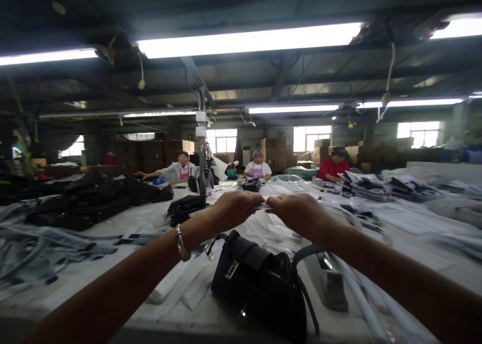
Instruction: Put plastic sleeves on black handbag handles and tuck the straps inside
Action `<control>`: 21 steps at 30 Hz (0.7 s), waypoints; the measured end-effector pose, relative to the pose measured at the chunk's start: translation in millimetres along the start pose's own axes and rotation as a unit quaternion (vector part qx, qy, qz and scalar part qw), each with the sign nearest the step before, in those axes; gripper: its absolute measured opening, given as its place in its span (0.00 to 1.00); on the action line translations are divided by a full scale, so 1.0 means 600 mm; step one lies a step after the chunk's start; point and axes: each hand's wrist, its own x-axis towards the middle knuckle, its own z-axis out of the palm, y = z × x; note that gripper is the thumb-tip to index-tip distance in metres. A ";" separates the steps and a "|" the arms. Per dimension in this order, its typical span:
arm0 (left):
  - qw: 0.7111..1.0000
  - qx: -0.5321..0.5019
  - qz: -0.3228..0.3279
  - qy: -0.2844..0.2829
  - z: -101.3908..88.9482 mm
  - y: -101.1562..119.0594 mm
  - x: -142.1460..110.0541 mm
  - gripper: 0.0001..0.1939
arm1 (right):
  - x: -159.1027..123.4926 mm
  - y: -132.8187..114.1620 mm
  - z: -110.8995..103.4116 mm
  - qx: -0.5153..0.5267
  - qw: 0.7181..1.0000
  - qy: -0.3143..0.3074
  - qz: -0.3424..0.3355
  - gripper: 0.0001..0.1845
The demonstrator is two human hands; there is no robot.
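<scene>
My left hand (pixel 238 206) and my right hand (pixel 295 211) are raised in front of me, fingertips almost meeting. Both are closed in a pinch around a thin white piece (pixel 262 207) that shows as a narrow edge between them; its kind I cannot make out. Below them on the table a black handbag (pixel 259 283) leans back, its flap and gold-coloured clasp showing and its strap loose at both sides. Crumpled white paper (pixel 273 228) lies behind the bag. Right of it, under my right forearm, is a grey, block-shaped tool (pixel 333 286).
Black bags (pixel 90 198) are piled at the left, with another black bag (pixel 184 208) near a metal post (pixel 202 158). White strips with dark ends (pixel 60 253) lie front left. Stacked black-and-white pieces (pixel 365 186) are at the right. Several people sit across the table.
</scene>
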 end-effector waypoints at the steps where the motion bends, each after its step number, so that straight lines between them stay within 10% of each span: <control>1: 1.000 0.013 0.013 0.023 -0.004 0.008 -0.004 0.13 | -0.003 0.003 0.008 -0.002 0.999 -0.006 0.036 0.10; 5: 0.983 -0.030 -0.003 0.179 0.011 0.031 -0.050 0.11 | -0.024 0.032 0.036 0.039 0.984 0.031 0.172 0.12; 8: 0.940 -0.273 -0.146 0.141 0.048 0.037 -0.069 0.20 | -0.036 0.032 0.045 0.079 0.973 0.032 0.214 0.13; 11: 0.769 -0.562 -0.272 0.133 0.071 0.033 -0.041 0.29 | -0.044 0.001 0.048 0.055 0.978 0.011 0.203 0.13; 15: 0.576 -0.683 -0.323 0.311 0.069 0.030 0.027 0.26 | -0.047 -0.054 0.054 0.023 0.988 -0.054 0.144 0.16; 21: 0.577 -0.664 -0.302 0.367 0.119 0.075 0.061 0.21 | -0.025 -0.084 0.072 0.111 0.972 -0.040 0.203 0.16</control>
